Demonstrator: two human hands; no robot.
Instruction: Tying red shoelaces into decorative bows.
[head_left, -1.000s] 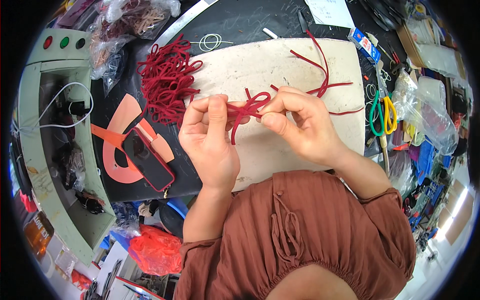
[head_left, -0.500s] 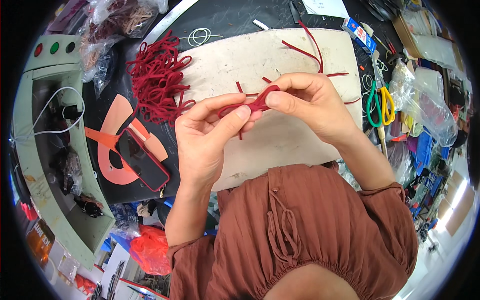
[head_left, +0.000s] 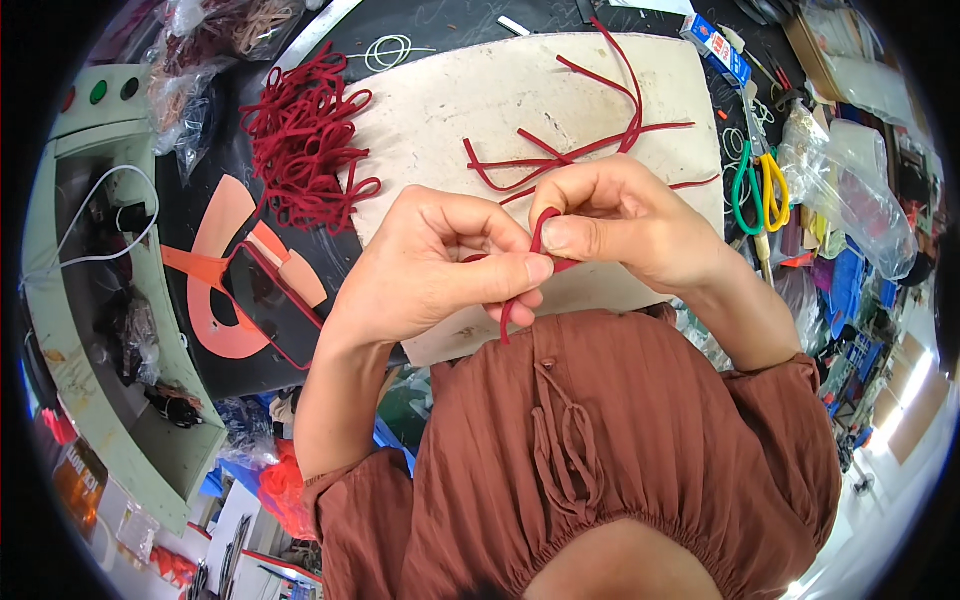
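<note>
Between my two hands is a dark red cord (head_left: 507, 322), partly hidden by the fingers. My left hand (head_left: 450, 262) is closed in a pinch on it, and one end hangs below the left fingertips. My right hand (head_left: 615, 222), also pinching, grips a looped part of the same cord close to the left thumb. Just beyond the hands, several loose red cord strips (head_left: 600, 142) lie crossed on the pale board (head_left: 430, 90). To the left, a heap of looped red cords (head_left: 305, 150) rests partly on the board's edge.
Scissors with green and yellow handles (head_left: 772, 195) lie at the right beside plastic bags (head_left: 840, 200). A blue and white box (head_left: 716, 48) is at the far right. Orange cut pieces (head_left: 212, 310) and a phone (head_left: 265, 310) lie left, near a grey-green metal housing (head_left: 185, 470).
Both hands have come nearer to my body with the cord. The loop between them has become smaller, the fingers have drawn together, and more of the strips on the board shows.
</note>
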